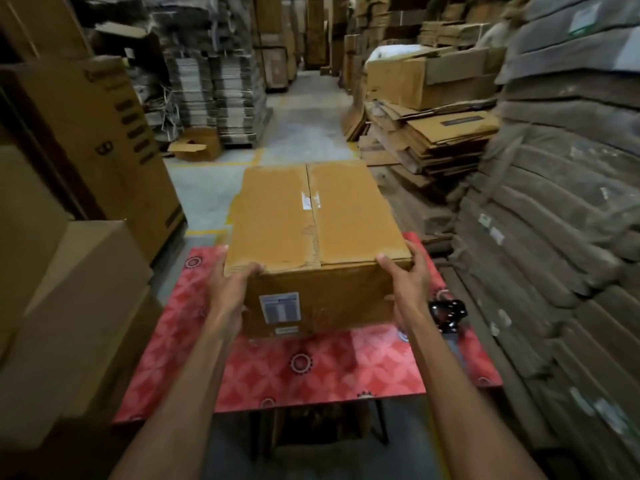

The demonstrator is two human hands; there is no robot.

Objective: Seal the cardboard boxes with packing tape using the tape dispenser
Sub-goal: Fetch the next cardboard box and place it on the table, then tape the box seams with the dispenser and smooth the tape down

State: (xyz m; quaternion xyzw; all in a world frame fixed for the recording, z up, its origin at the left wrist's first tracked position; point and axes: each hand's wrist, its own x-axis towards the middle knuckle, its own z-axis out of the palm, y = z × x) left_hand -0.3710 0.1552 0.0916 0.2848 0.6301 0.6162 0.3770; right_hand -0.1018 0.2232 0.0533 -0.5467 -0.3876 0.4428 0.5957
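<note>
1. Warehouse aisle, dim light. Grey concrete floor [301, 109] runs away beyond the cardboard box [311, 216].
2. Cardboard box sits at the centre of a red patterned tabletop [311, 372], long side pointing away from the person. Its far end reaches past the far tabletop edge. Cannot tell whether the base rests fully on the surface.
3. Top flaps are closed. The centre seam [313, 220] runs lengthwise, with a small whitish patch midway and torn paper near the close end.
4. White printed label [280, 307] on the near face of the box, left of centre.
5. Left hand [230, 289] grips the near left corner of the box, thumb on the top edge, fingers curled round the side.
6. Right hand [407, 282] grips the near right corner the same way, thumb on top.
7. Tape dispenser [446, 315], dark and glossy, lies on the tabletop just right of the box. It is partly hidden behind the right forearm and its detail is blurred.
8. Right of the box: tall stacks of flattened cardboard [554, 202].
9. Left of the box: large brown cartons [86, 133].
10. Beyond the box, to the left, a small open carton [195, 145] lies on the floor.
</note>
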